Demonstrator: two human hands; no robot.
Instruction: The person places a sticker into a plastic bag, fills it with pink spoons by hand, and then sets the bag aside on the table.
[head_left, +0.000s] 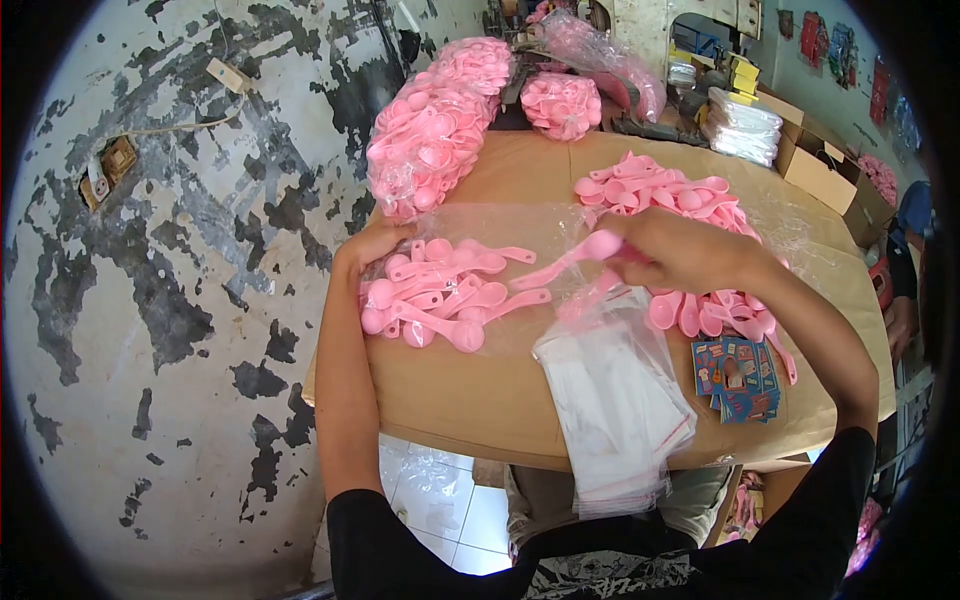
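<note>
Table (450,395): pink spoons (650,187), clear bags (612,400) (stacked), cards (737,380).

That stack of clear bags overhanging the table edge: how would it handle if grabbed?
Probably floppy: the stack of clear bags droops past the table edge. Likely light and slippery, since the thin glossy sheets fan out unevenly, so a few may slide off.

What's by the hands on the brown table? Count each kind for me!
Piles of loose pink spoons: 2
Pink spoon held in the right hand: 1
Stack of clear bags: 1
Stack of blue cards: 1
Total: 5
</note>
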